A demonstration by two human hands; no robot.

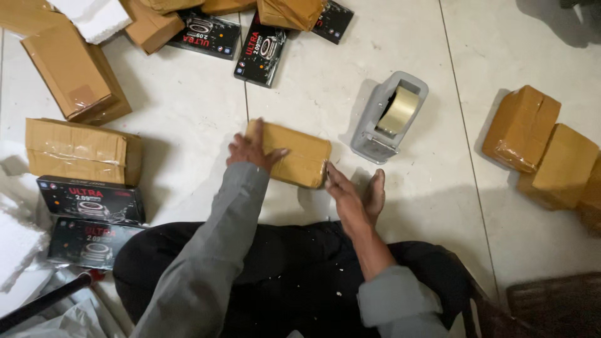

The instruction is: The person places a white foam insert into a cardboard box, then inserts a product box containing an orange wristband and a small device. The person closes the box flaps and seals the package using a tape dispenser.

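Seen from above, seated on a pale tiled floor (188, 106). Left hand (251, 150) laid flat on the left end of a brown taped parcel (294, 153), fingers spread across its top. Right hand (354, 195) set on edge against the parcel's right end, fingers straight and pressed together, thumb apart. Parcel lying on the floor just ahead of the knees, about midway between left and right edges of the visible floor. Just beyond its right end, a grey tape dispenser (387, 119) with a roll of brownish tape, close but not touching. Toward the right edge, a cluster of wrapped brown parcels (538, 144). Toward the left edge, two brown cartons (75, 150), two black printed boxes (91, 200) stacked nearer, white foam pieces (19, 244) below them. At the far edge, more black boxes (261, 50) among brown cartons.
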